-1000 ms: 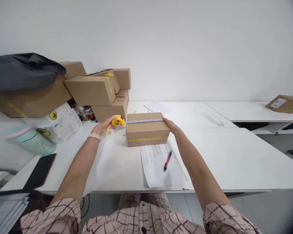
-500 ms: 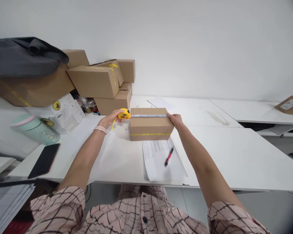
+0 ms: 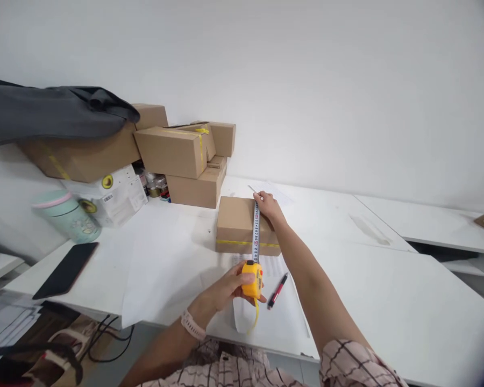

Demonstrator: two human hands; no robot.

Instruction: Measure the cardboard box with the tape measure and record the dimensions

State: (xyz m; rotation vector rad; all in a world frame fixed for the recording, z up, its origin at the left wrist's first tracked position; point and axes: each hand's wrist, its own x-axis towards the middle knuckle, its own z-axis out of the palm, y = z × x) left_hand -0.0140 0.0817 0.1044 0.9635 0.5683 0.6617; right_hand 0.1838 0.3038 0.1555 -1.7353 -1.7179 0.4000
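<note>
I see the tape (image 3: 256, 234) swung from lengthwise to front-to-back across the carton (image 3: 234, 216) on the counter (image 3: 165, 263), left hand (image 3: 228, 286) gripping its case (image 3: 250, 279), right hand (image 3: 268, 206) its far end, apparently measuring depth.

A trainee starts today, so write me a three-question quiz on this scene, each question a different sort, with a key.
1. Which hand holds the yellow tape measure?
2. True or false: the pen lies on the papers.
3. Fill in the blank: the extended blade runs across the top of the ____.

Key
1. The left hand, the one with the pale wristband.
2. True.
3. Cardboard box; the right hand is near its far edge.
</note>
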